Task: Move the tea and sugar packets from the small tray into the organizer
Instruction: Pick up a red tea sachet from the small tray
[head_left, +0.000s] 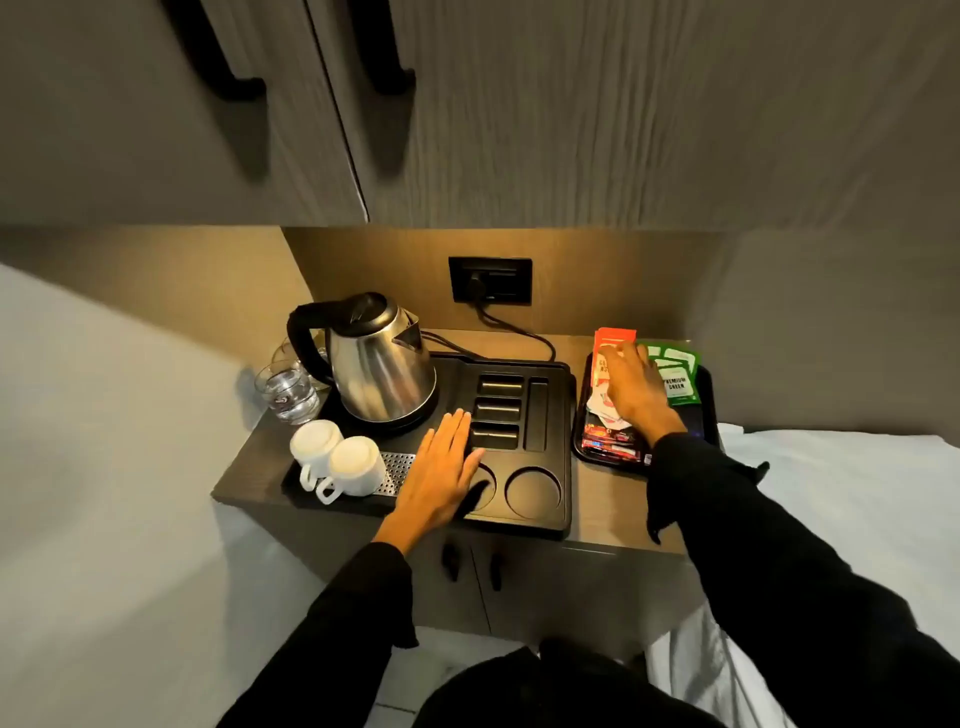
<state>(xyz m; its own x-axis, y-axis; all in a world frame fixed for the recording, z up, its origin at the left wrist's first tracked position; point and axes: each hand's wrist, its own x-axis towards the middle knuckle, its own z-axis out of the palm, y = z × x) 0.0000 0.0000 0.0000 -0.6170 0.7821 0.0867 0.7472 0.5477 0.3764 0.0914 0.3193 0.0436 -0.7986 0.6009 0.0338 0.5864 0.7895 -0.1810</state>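
A small black tray (709, 400) sits at the right of the counter, holding orange-red tea packets (609, 343), green tea packets (678, 382) and small red and white sachets (609, 444). My right hand (636, 392) lies over the packets in the tray, fingers spread on the orange-red ones; whether it grips any I cannot tell. The black organizer (545, 467) lies left of the tray, with several empty slots (498, 410) and two round recesses. My left hand (441, 475) rests flat and open on the organizer's front, beside the slots.
A steel kettle (382, 371) stands on the organizer's back left, its cord running to a wall socket (490, 280). Two upturned white cups (337, 462) sit at the front left, two glasses (285, 389) behind them. Cabinet doors hang above; white bedding lies to the right.
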